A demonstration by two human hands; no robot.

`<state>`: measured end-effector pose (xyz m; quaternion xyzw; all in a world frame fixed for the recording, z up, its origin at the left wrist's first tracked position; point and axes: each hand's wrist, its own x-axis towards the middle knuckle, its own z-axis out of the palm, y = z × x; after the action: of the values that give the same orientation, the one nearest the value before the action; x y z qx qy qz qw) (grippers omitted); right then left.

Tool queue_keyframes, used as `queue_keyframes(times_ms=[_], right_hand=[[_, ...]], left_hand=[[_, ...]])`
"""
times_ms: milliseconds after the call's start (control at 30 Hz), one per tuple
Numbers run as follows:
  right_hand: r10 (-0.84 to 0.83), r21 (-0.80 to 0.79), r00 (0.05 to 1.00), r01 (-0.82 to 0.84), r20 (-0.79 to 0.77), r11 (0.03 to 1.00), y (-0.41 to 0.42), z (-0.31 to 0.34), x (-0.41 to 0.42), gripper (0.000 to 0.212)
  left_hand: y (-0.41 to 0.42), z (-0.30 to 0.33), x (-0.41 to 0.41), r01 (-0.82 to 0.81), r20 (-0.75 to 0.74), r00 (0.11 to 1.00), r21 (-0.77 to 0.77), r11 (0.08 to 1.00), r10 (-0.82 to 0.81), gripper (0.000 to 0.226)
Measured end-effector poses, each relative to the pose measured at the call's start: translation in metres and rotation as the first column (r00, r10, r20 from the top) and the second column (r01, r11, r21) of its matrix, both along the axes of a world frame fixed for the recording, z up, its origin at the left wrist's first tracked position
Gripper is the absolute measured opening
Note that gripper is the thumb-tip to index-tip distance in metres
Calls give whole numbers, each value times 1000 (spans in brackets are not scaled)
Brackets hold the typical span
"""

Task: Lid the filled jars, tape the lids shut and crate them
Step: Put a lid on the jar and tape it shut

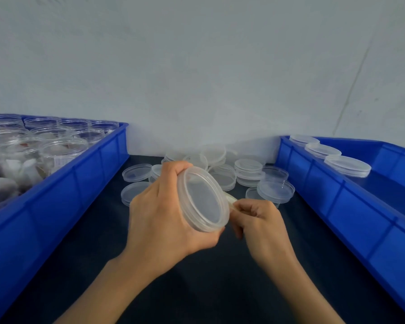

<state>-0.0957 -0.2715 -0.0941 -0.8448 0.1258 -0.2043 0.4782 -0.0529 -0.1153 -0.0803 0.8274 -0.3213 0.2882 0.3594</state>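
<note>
My left hand (159, 213) grips a clear plastic jar, tilted so its lid (204, 198) faces me above the dark table. The jar's body is hidden behind my fingers. My right hand (260, 220) pinches a strip of clear tape (230, 200) at the lid's right rim. Loose clear lids (248, 170) lie piled on the table behind my hands. A blue crate (84, 183) on the left holds several filled open jars (61, 153). In the blue crate (337, 195) on the right, three lidded jars (347, 165) stand along its far wall.
A pale wall rises close behind the table. The dark tabletop (197, 288) runs between the two crates as a narrow lane, with my forearms crossing its near part.
</note>
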Motion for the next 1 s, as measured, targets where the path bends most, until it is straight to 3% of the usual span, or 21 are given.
queue_keyframes(times_ms=[767,867,1000], right_hand=[[-66,57,998,65,9,996,-4,1,5,35],[-9,49,1000,8,29,999,-8,1,5,36],[223,23,974,-224,29,974,-18,3,0,26]], left_hand=[[-10,-2,-5,-20,-40,999,-7,1000,20,94],[-9,-4,-1,0,-140,990,-52,999,-8,98],[3,-5,16,68,-312,941,-194,979,-127,94]])
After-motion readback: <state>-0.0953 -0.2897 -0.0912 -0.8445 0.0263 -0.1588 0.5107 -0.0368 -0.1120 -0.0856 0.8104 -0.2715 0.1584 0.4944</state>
